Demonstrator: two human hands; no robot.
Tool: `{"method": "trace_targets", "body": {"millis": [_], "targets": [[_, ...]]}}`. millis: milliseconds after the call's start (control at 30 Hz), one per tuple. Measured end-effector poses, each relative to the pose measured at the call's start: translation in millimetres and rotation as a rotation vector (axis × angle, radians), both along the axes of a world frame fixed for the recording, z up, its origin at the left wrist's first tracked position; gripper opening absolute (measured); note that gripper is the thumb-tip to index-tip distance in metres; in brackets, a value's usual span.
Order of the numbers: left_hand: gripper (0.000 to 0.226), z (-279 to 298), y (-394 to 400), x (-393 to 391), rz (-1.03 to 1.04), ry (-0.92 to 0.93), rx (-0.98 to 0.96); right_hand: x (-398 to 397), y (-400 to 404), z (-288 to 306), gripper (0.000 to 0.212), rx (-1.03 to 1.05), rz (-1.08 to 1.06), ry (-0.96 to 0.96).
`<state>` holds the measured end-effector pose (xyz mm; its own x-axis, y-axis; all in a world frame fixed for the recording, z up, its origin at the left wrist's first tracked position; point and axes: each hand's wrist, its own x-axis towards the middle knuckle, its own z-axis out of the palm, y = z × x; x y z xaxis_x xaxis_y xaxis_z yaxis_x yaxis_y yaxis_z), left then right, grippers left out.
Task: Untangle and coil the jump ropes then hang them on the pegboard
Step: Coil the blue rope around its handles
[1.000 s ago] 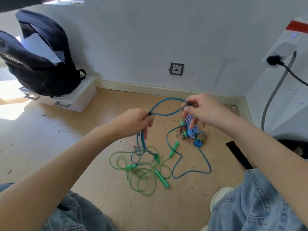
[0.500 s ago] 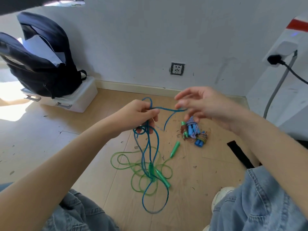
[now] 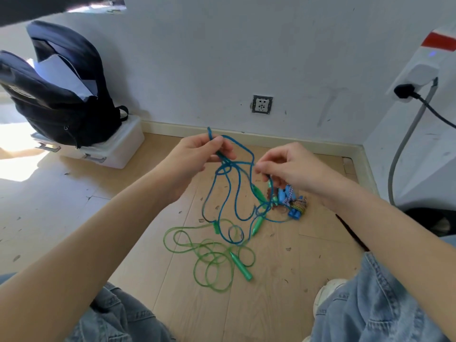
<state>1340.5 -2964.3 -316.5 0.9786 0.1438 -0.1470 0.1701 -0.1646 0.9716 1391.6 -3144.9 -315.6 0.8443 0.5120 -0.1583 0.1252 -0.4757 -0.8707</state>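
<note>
Green rope [image 3: 209,257] lies coiled loosely on the floor [image 3: 74,206], below and nearer than both hands. Left hand [image 3: 197,156]: fingers pinch the blue rope [image 3: 234,193] near its top loop. Right hand [image 3: 288,166]: fingers curled, pinching a strand; loops hang between. Bundled ropes [image 3: 291,202] lie just beyond the right fingers.
</note>
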Motion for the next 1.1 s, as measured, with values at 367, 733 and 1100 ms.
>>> {"method": "trace_targets", "body": {"millis": [367, 733, 1100], "targets": [[0.026, -3.1, 10.1, 2.3, 0.247, 0.037, -0.083, 10.2, -10.9, -10.0, 0.031, -0.287, -0.101, -0.23], [0.026, 3.7, -6.8, -5.6, -0.411, -0.038, 0.076, -9.6, 4.4, 5.5, 0.025, 0.085, 0.273, -0.026], [0.019, -22.9, 11.3, 0.6, -0.411, 0.198, 0.554, 21.0, -14.0, -10.5, 0.018, 0.08, -0.286, -0.101]]}}
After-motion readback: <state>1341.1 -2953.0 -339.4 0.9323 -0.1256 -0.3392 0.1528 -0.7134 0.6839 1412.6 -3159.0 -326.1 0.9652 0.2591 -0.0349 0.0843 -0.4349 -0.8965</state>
